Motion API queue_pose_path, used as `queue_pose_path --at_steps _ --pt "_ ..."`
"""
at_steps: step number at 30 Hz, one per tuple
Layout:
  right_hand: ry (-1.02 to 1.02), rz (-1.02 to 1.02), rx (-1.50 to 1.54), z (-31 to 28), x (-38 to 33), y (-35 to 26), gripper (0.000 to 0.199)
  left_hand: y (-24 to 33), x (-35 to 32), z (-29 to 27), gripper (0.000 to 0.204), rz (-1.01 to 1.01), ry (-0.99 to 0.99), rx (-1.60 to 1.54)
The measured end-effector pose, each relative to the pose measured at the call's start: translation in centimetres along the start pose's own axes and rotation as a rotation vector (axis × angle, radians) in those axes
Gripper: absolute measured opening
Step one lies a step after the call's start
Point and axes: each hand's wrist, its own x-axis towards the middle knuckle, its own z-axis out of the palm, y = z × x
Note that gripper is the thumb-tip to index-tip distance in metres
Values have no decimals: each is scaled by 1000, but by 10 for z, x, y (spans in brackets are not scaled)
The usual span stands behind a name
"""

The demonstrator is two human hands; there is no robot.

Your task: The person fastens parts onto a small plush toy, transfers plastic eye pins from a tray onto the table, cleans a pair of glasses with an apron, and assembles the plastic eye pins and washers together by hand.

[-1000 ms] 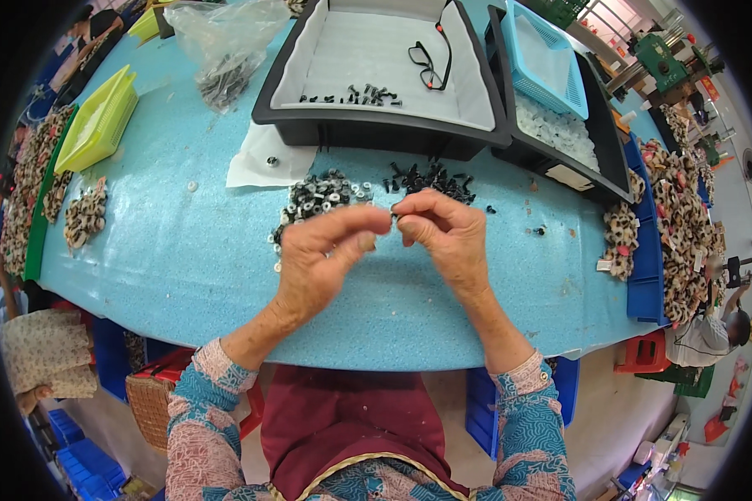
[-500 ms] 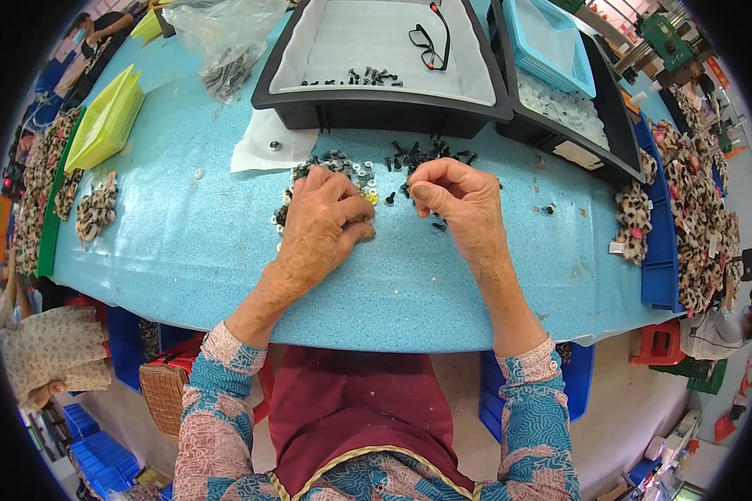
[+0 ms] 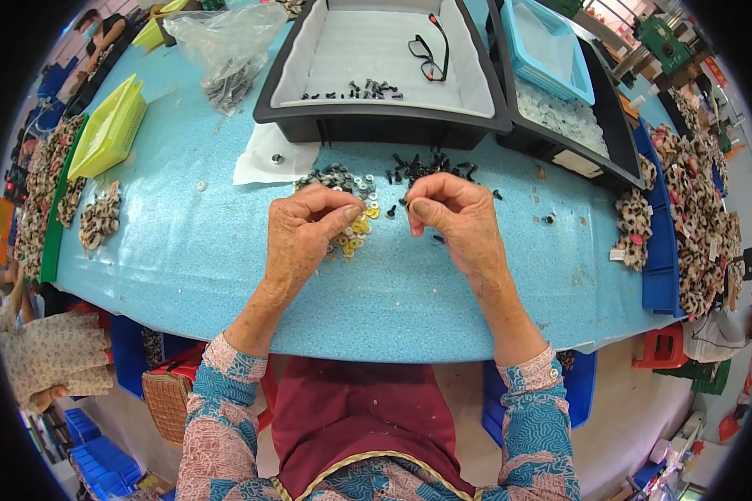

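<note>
My left hand (image 3: 305, 238) is closed in a pinch, thumb against forefinger, over a pile of small yellow and white washers (image 3: 351, 242); what sits between its fingertips is too small to make out. Opposite it, a little apart, my right hand (image 3: 459, 219) pinches a small black bolt (image 3: 406, 202), of which only a dark tip shows. Similar black bolts (image 3: 430, 167) lie heaped just behind the right hand, and a single bolt (image 3: 391, 210) rests between the two hands. Grey and white washers (image 3: 334, 178) spread behind the left hand.
A black tray (image 3: 384, 129) lined in white holds loose bolts and eyeglasses (image 3: 430, 58). Right of it stands a black bin (image 3: 551, 150) with clear pieces and a blue basket (image 3: 551, 50). A yellow basket (image 3: 113, 134), a plastic bag (image 3: 230, 50) and spotted plush pieces (image 3: 100, 217) are at left.
My left hand has risen from the washer pile and closed into a pinch, uncovering yellow washers. The right hand stays nearly in place, still pinching. The view has shifted slightly.
</note>
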Motion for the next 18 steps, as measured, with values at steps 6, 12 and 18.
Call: queue_pose_path --at_steps 6,12,18 --pt "57 -15 -23 -6 3 -4 11 6 -5 -9 9 111 84 285" --pt "79 -5 -52 -7 4 -3 12 7 -13 -24 11 176 9 345" --pt "58 -5 -121 1 2 -1 12 -3 -8 -36 14 250 -6 519"
